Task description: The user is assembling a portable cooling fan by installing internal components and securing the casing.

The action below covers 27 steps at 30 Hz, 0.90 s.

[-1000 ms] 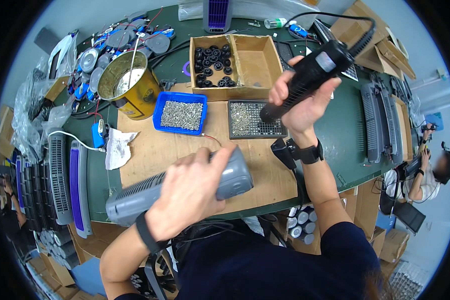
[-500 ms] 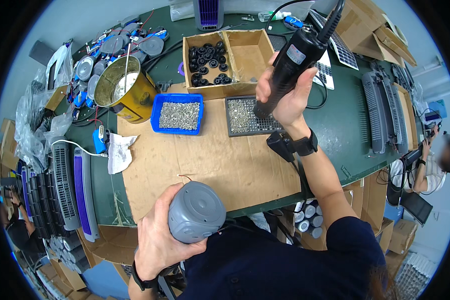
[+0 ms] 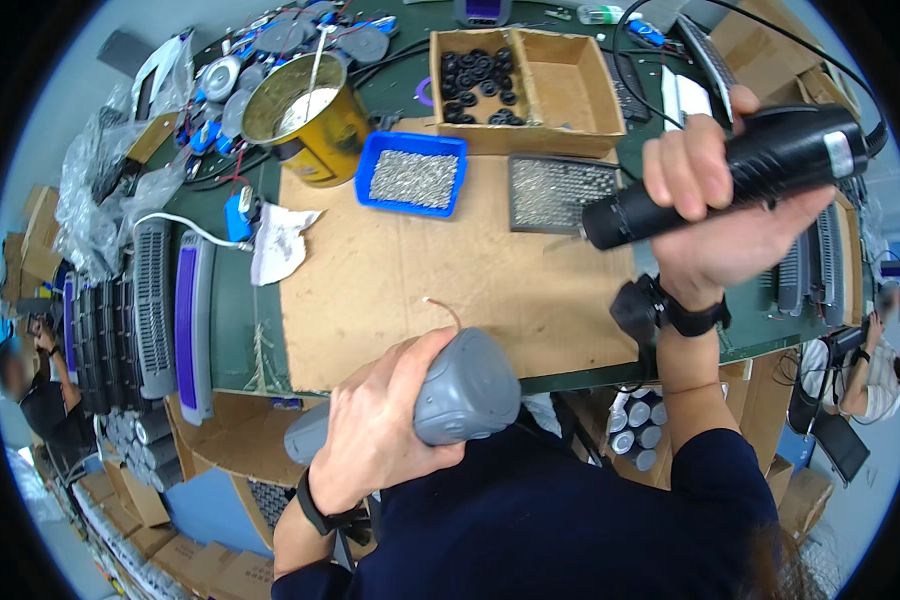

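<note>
My left hand [image 3: 370,425] is wrapped around a grey rounded plastic housing [image 3: 478,385] near the table's front edge. A thin wire [image 3: 445,308] sticks up from it, and a longer grey part shows on the other side of the hand. In my right hand [image 3: 705,195] is a black electric screwdriver [image 3: 770,168], tilted sideways with its tip pointing left. That tip hovers by the right side of a dark perforated tray [image 3: 560,222] of small screws. A blue tray [image 3: 363,172] filled with screws stands left of it on the cardboard sheet [image 3: 420,270].
Behind the trays sits a divided cardboard box [image 3: 570,145] with black round parts [image 3: 475,75] in one half. A yellow can [image 3: 330,145], grey housings and wires crowd the left back. Purple-and-grey panels [image 3: 192,320] stand at left. Co-workers are visible at both sides.
My right hand has swung the screwdriver from upright to nearly sideways and moved it right, off the perforated tray. My left hand has tilted the grey housing; the view has shifted.
</note>
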### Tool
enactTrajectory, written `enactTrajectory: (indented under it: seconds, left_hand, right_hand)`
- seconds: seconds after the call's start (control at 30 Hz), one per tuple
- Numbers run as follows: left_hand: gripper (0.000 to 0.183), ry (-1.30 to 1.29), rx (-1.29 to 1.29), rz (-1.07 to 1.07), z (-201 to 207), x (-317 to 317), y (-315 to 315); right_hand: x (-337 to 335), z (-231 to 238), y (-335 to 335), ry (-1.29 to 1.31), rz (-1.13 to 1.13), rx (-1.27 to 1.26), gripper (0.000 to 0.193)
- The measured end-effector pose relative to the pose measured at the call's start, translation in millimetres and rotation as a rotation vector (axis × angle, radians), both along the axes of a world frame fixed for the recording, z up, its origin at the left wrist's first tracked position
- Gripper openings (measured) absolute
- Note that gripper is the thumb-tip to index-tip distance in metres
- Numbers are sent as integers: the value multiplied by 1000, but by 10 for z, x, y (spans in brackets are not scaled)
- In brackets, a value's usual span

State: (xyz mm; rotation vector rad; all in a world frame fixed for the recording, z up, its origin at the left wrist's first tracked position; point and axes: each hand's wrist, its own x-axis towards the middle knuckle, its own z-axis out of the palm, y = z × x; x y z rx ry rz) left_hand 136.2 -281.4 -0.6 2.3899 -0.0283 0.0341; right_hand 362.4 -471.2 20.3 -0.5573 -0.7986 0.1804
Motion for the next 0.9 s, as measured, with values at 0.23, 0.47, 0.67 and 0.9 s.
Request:
enactTrajectory:
  seconds: [0.23, 0.47, 0.67, 0.9]
  left_hand:
    - [86, -16, -28, -3, -1, -55, 18]
    - [88, -47, -38, -5, 31, -120, 27]
    - [90, -54, -50, -16, 53, -143, 32]
    - [89, -58, -45, -25, 75, -141, 35]
  right_hand:
    - [-390, 92, 221, 209, 258, 60, 64]
    - [-541, 110, 346, 213, 240, 47, 68]
    - [-620, 138, 399, 224, 232, 41, 72]
    - [-637, 136, 428, 220, 257, 37, 73]
